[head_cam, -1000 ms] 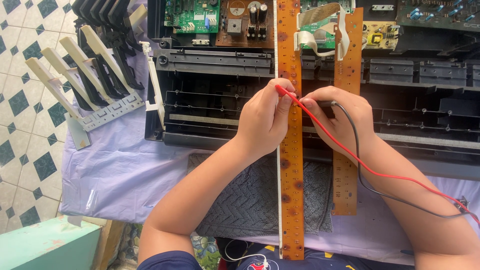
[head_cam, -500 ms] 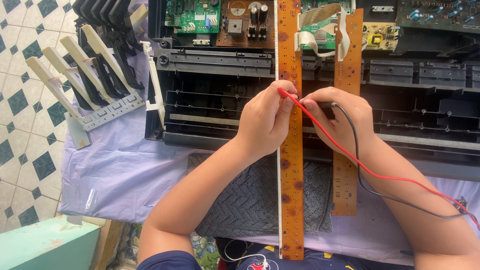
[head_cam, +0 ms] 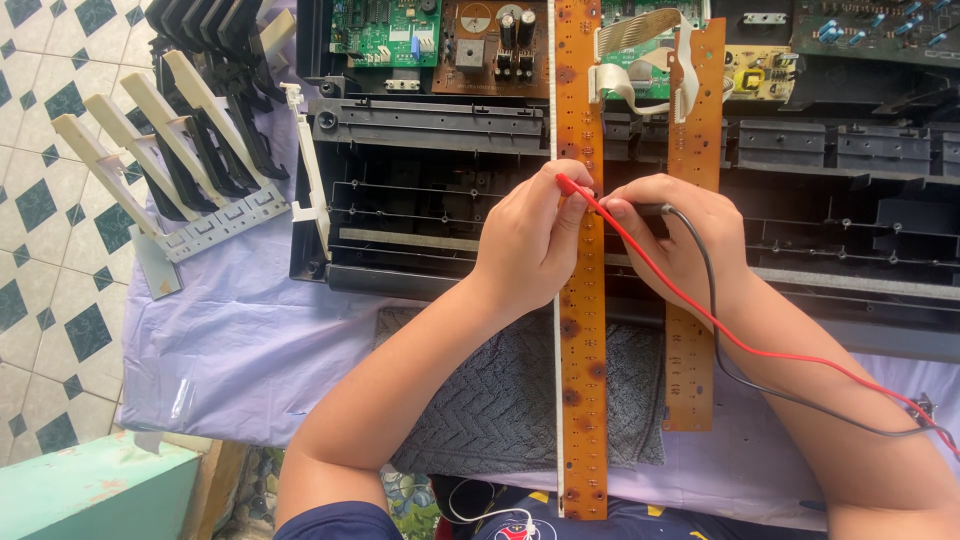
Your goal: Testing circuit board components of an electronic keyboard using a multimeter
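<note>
the black keyboard chassis [head_cam: 640, 240] lies across the far edge of the table. on it a long brown circuit strip [head_cam: 582, 330] runs to the near edge. left hand [head_cam: 530, 240] pinches the red probe [head_cam: 572, 185] onto the strip; right hand [head_cam: 680, 240] grips the black probe [head_cam: 650, 209] beside it.

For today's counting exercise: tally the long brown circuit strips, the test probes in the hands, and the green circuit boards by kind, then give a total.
Long brown circuit strips: 2
Test probes (red probe, black probe): 2
Green circuit boards: 3
Total: 7
</note>
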